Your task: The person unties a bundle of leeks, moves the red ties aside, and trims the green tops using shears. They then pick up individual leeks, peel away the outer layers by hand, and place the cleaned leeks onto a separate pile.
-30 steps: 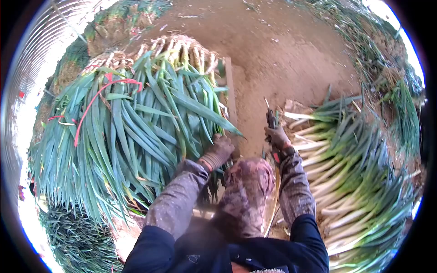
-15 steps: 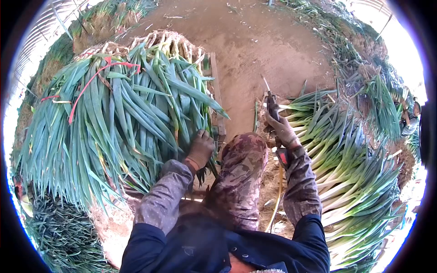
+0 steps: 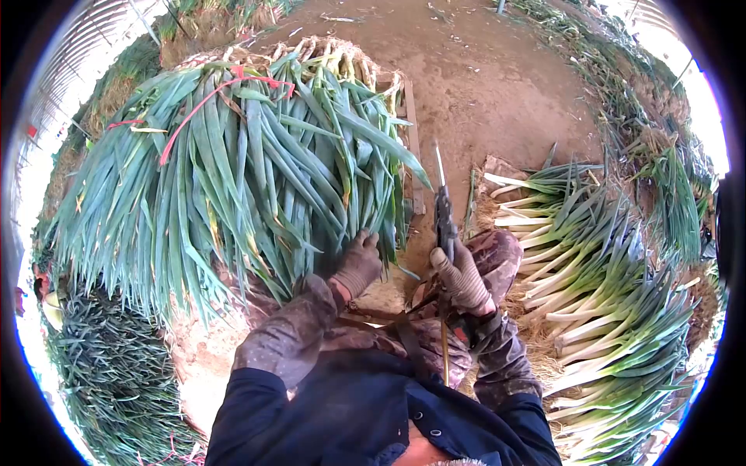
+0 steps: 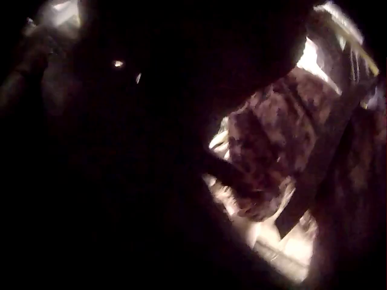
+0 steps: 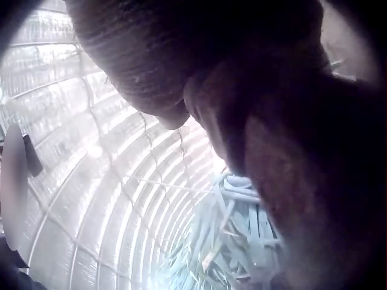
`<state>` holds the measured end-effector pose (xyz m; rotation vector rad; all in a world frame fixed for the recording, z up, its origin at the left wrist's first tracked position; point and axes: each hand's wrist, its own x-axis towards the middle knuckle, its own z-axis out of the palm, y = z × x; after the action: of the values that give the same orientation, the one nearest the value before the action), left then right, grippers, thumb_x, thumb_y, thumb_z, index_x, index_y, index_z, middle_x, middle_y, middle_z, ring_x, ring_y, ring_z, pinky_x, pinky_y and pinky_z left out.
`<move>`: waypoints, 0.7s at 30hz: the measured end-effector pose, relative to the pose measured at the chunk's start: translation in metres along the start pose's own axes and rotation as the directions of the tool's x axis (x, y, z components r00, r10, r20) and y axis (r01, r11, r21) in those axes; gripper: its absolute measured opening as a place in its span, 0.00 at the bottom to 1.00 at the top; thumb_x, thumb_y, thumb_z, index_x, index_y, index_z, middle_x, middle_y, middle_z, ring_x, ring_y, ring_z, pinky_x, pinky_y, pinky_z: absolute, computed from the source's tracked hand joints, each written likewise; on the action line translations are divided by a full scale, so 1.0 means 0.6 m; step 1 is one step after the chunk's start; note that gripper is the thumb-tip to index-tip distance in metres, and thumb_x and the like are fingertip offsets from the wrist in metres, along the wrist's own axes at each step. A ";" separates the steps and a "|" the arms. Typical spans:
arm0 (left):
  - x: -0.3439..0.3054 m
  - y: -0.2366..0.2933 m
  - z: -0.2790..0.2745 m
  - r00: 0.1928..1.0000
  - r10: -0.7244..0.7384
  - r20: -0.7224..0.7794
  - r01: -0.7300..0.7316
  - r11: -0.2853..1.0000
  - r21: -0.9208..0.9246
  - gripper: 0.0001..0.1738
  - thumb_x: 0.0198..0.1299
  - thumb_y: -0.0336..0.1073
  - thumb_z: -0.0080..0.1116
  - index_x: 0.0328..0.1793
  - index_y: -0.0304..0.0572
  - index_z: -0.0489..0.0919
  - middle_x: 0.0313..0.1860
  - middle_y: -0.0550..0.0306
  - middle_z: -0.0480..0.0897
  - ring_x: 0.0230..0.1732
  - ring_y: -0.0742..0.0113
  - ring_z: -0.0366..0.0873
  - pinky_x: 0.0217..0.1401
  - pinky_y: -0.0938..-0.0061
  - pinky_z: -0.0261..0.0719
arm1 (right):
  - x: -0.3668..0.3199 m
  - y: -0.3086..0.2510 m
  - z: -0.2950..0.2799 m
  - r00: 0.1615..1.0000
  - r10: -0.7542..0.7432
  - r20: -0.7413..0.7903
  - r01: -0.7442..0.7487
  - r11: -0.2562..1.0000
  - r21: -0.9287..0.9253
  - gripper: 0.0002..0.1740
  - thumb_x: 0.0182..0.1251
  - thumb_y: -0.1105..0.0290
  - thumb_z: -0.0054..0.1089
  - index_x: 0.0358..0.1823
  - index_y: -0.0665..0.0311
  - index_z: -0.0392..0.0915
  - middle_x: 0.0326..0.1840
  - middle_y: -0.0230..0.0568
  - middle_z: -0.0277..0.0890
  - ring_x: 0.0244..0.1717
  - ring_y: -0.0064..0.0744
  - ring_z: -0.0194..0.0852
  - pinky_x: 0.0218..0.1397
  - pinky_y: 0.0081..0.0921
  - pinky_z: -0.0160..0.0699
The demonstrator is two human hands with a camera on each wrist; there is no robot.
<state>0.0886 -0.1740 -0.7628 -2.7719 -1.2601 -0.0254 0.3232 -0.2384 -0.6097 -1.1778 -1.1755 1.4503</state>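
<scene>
In the head view, my gloved left hand point(image 3: 359, 266) is at the near edge of a big pile of green onions point(image 3: 272, 155). Its fingertips reach in among the hanging leaves, and I cannot tell whether they hold any. My gloved right hand point(image 3: 463, 278) grips an air blow gun point(image 3: 444, 221), its thin metal nozzle pointing away from me. A yellow hose point(image 3: 445, 353) runs back from the gun's lower end. The left wrist view is mostly dark, with a camouflage trouser leg point(image 4: 272, 139). In the right wrist view, gloved fingers point(image 5: 130, 66) block much of the picture.
Peeled green onions point(image 3: 579, 311) with white stalks lie in a long row at right, on straw. A red ribbon point(image 3: 206, 101) lies across the left pile. More green bundles point(image 3: 116, 373) sit at lower left. Bare earth floor point(image 3: 497, 78) stretches ahead under a ribbed roof point(image 5: 121, 199).
My left hand has drawn back toward my body along the pile. The right hand has brought the blow gun in from the right, and its nozzle now points more straight ahead. The head view has shifted.
</scene>
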 end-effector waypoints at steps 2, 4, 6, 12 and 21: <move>-0.012 0.009 -0.075 0.964 0.127 0.235 -0.096 0.985 -0.140 0.19 0.60 0.41 0.58 0.53 0.38 0.85 0.62 0.43 0.78 0.69 0.49 0.70 0.74 0.57 0.62 | 0.027 -0.014 -0.002 0.987 -0.114 -0.115 0.125 0.988 0.094 0.24 0.73 0.59 0.63 0.62 0.65 0.70 0.36 0.22 0.67 0.35 0.14 0.62 0.36 0.15 0.66; -0.008 0.020 -0.128 0.920 0.191 0.342 -0.059 0.930 -0.363 0.19 0.60 0.39 0.62 0.56 0.45 0.78 0.52 0.43 0.79 0.60 0.45 0.76 0.65 0.58 0.74 | 0.071 -0.043 -0.035 0.982 -0.124 -0.141 0.125 0.992 -0.003 0.21 0.72 0.60 0.63 0.58 0.66 0.74 0.34 0.22 0.69 0.32 0.13 0.64 0.33 0.16 0.66; 0.023 0.025 -0.174 0.987 0.042 0.153 0.045 0.852 -0.521 0.17 0.59 0.36 0.63 0.55 0.44 0.78 0.48 0.42 0.79 0.52 0.45 0.79 0.58 0.55 0.77 | 0.126 -0.077 -0.054 0.986 -0.117 -0.115 0.108 0.991 -0.085 0.20 0.71 0.60 0.64 0.56 0.67 0.76 0.32 0.23 0.70 0.30 0.14 0.65 0.31 0.17 0.66; 0.226 -0.019 -0.248 0.923 -0.292 -0.250 0.136 0.857 -0.497 0.17 0.56 0.25 0.56 0.53 0.37 0.77 0.48 0.38 0.81 0.45 0.40 0.83 0.50 0.54 0.82 | 0.298 -0.074 -0.087 0.996 0.012 -0.093 -0.011 1.000 0.007 0.15 0.67 0.61 0.66 0.44 0.66 0.81 0.27 0.27 0.72 0.23 0.19 0.67 0.25 0.20 0.64; 0.492 -0.138 -0.103 0.948 -0.292 0.131 0.313 0.929 -0.196 0.11 0.59 0.30 0.56 0.48 0.40 0.79 0.53 0.41 0.81 0.52 0.43 0.82 0.53 0.55 0.81 | 0.315 0.056 -0.117 0.978 0.194 -0.075 -0.179 0.968 0.174 0.13 0.64 0.68 0.65 0.44 0.68 0.76 0.25 0.26 0.70 0.21 0.17 0.67 0.24 0.20 0.70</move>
<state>0.2221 0.0956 -0.6783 -2.7476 -1.8025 -0.0495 0.3635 -0.0484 -0.6739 -1.2499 -0.8819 1.5846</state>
